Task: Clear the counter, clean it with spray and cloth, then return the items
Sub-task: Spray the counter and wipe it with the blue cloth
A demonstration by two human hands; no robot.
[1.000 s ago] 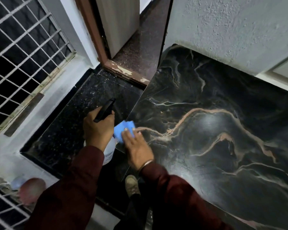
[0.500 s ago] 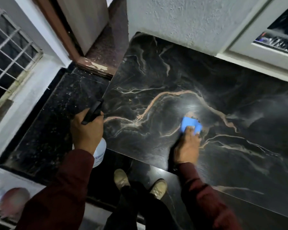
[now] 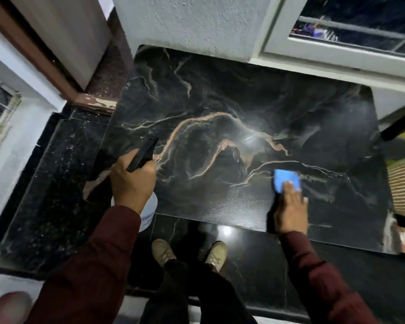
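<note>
While one spray bottle (image 3: 148,208) sits clenched in the left hand (image 3: 132,181), the right hand (image 3: 290,211) presses flat-fingered on one blue cloth (image 3: 284,180), right of centre on the counter (image 3: 220,127).

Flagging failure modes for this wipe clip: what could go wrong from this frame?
1. The right hand pins the small blue cloth only by its near edge; the loose part may bunch or slip free mid-stroke.
2. The left hand holds the white spray bottle with black trigger beyond the front edge of the black veined marble counter, over the glossy floor; a slip would drop it by the shoes.
</note>
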